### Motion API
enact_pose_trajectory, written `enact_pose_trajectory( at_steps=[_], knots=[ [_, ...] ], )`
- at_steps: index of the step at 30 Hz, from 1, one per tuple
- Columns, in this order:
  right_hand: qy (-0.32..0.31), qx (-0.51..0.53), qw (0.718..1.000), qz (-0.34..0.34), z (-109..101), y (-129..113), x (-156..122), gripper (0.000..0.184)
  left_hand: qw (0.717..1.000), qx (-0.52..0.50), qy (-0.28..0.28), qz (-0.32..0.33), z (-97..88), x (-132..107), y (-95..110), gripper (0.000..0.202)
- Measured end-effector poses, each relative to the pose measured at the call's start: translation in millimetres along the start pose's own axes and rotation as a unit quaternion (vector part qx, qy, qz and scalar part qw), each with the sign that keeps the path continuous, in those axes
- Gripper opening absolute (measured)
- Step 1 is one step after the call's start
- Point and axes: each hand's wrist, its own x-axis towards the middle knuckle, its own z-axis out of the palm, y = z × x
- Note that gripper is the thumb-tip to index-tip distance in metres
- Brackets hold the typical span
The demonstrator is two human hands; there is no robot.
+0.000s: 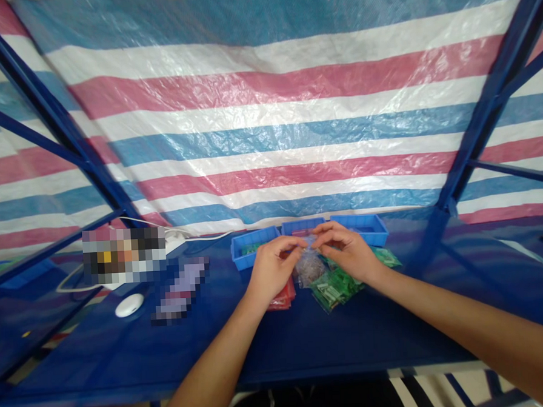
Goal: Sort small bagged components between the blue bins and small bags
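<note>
A clear plastic bag filled with small greyish-brown pieces hangs or rests between my hands; its contents are too small to name. My left hand pinches the bag's upper edge from the left, thumb and fingers together. From the right, my right hand pinches the same edge, close to the left fingertips. Green packets of small pieces lie below my right hand, and another green packet is farther right. Red packets are stacked under my left wrist, partly hidden.
Behind the hands stand a left blue bin with green bits inside, a middle blue bin and a right blue bin. A white round case and a pixelated item lie left on the blue table. Striped sheeting hangs behind.
</note>
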Motion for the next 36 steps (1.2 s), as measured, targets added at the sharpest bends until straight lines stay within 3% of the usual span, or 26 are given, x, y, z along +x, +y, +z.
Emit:
enact_pose_trajectory(
  at_steps=[3,6,13,17,23,28,36],
  knots=[
    [-0.006,-0.012,1.0,0.009,-2,4,0,0.015,1.0,0.001,-0.013,-0.014,0.6,-1,-4,0.022],
    [-0.006,-0.018,1.0,0.006,0,3,-2,0.02,0.999,0.035,-0.006,0.013,0.1,-1,-2,0.026],
    [-0.027,0.021,0.999,-0.013,7,-16,-6,0.023,0.996,0.069,0.007,0.051,1.8,1,13,0.021],
    [-0.046,0.06,0.997,0.024,9,-23,-8,0.024,0.996,0.079,0.005,0.05,2.4,2,12,0.019],
    [0.026,0.059,0.997,0.053,10,-15,-6,0.028,0.995,0.077,0.009,0.061,0.9,2,7,0.014],
    [0.008,0.071,0.997,0.038,8,-10,-3,0.046,0.995,0.082,0.008,0.064,0.6,1,10,0.016],
    [-0.006,0.108,0.991,0.081,9,2,-3,0.032,0.998,0.06,-0.006,0.025,0.6,0,8,0.023]
  ],
)
